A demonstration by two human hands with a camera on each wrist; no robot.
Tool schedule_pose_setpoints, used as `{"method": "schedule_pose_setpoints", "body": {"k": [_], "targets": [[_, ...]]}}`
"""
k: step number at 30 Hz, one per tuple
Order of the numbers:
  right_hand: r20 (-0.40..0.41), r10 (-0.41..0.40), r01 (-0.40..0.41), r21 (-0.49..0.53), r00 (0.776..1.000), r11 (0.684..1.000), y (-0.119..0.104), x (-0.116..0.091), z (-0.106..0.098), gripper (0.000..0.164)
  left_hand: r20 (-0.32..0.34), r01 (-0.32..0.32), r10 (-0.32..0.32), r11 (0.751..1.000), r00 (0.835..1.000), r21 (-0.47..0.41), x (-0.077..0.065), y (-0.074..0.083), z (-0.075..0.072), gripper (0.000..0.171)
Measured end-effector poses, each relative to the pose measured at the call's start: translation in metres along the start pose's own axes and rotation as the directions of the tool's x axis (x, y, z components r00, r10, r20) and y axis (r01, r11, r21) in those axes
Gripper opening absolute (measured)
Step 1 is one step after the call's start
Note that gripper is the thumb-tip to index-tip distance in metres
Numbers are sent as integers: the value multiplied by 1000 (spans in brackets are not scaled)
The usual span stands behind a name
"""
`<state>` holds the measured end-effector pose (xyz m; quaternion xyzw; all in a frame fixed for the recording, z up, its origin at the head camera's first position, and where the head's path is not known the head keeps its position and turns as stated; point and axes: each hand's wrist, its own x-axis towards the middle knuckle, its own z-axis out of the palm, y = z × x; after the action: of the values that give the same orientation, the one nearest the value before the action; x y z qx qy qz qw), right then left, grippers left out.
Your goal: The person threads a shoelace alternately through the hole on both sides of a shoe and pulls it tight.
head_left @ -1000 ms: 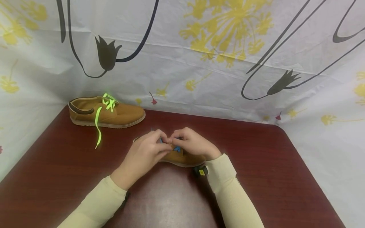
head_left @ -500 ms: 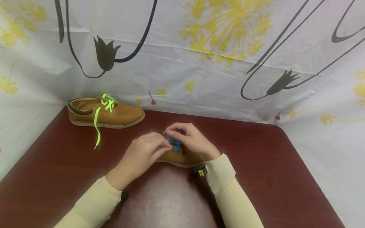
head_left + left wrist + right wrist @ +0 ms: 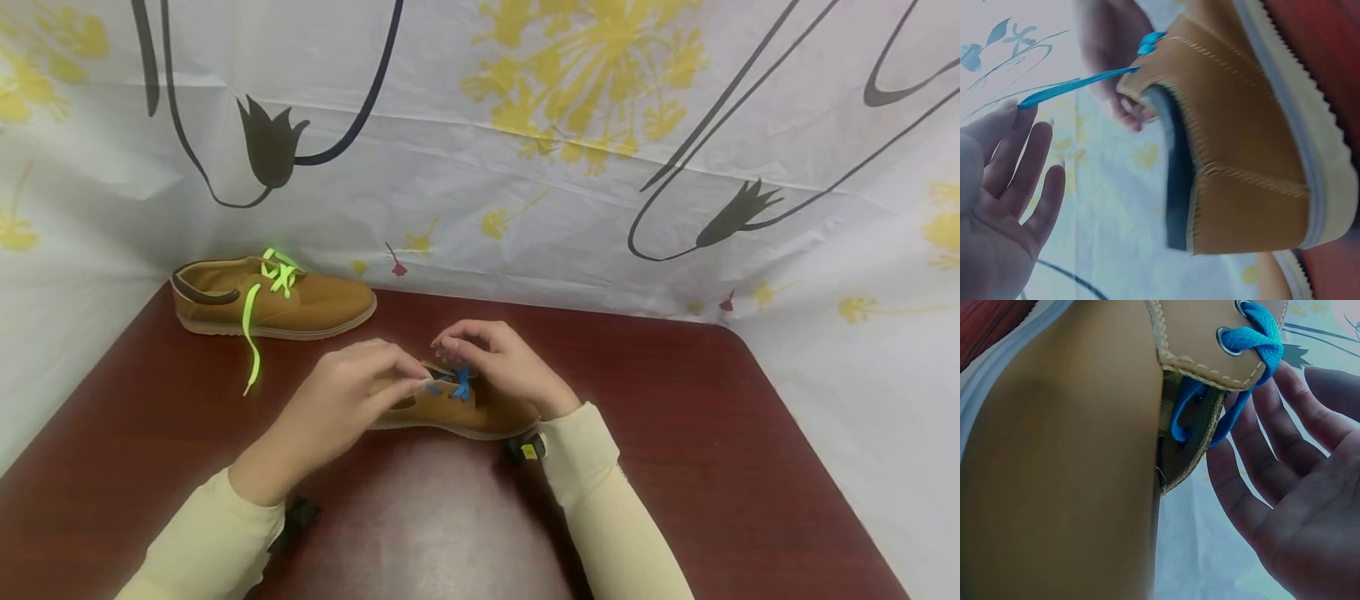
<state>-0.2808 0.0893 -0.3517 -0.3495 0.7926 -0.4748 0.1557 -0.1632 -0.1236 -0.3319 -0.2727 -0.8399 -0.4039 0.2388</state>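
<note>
A tan shoe with blue lacing stands on the table in front of me, toe to the right. My left hand pinches the blue shoelace between thumb and index finger, and the lace runs taut from there to an eyelet near the shoe's opening. In the left wrist view its other fingers are loosely spread. My right hand hovers around the far side of the lacing, fingers relaxed. The right wrist view has its fingertips close beside the shoe's tongue and the crossed lace, with the thumb held apart.
A second tan shoe with a neon green lace stands at the back left, one lace end trailing onto the dark red table. A white patterned cloth hangs behind and along the sides. Black devices sit at my wrists.
My left hand has moved left, away from the right hand, drawing the blue lace out. My right hand has parted from the left and lifted slightly, its fingers loosening. The shoes have stayed in place.
</note>
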Motion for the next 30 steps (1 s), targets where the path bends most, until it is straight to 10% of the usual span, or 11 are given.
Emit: {"method": "schedule_pose_setpoints", "body": {"k": [13, 20, 25, 30], "targets": [[17, 21, -20, -45, 1000, 999, 0, 1, 1, 25, -63, -134, 128, 986, 990, -98, 3, 23, -38, 21], [15, 41, -39, -100, 999, 994, 2, -1, -2, 23, 83, -182, 203, 959, 976, -217, -1, 22, -45, 20], [45, 45, -36, -173, 998, 984, 5, -3, -4, 20, 384, -104, 188, 968, 904, -229, -5, 18, -44, 13], [99, 39, -17, -215, 994, 976, 9, -4, -3, 22, 617, 60, -8, 996, 787, -63, -8, 12, -34, 13]]}}
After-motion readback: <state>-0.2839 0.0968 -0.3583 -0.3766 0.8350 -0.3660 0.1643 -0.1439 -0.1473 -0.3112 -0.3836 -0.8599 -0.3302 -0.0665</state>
